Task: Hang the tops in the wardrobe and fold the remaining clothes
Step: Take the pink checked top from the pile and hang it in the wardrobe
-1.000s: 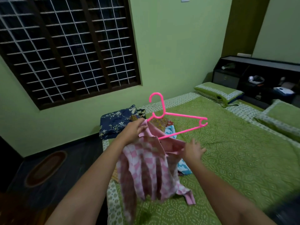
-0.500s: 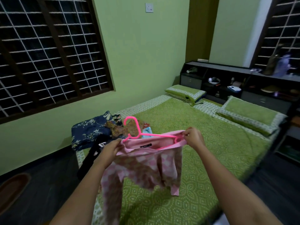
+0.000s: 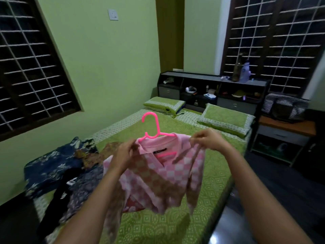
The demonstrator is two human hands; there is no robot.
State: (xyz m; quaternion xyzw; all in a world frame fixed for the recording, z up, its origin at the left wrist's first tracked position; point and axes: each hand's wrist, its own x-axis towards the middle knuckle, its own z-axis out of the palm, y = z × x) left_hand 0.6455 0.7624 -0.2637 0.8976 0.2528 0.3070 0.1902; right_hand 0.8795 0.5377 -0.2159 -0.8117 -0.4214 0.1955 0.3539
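Observation:
A pink and white checked top [image 3: 168,175] hangs on a bright pink plastic hanger [image 3: 153,127] held up above the bed. My left hand [image 3: 124,152] grips the top's left shoulder by the collar. My right hand [image 3: 209,139] pinches the right shoulder over the hanger's arm. The hanger's hook stands upright above the collar. A pile of other clothes [image 3: 70,171], dark blue floral, black and patterned, lies on the bed's left end. No wardrobe is in view.
The bed [image 3: 218,166] has a green patterned cover and two pillows [image 3: 226,118]. A dark headboard shelf unit [image 3: 212,88] holds small items. A bedside table [image 3: 284,136] with a striped bag stands at right. Barred windows flank the green walls.
The view has swung right. The hanger has gone inside the top's neck, and both hands have shifted to the shoulders and lifted the top higher.

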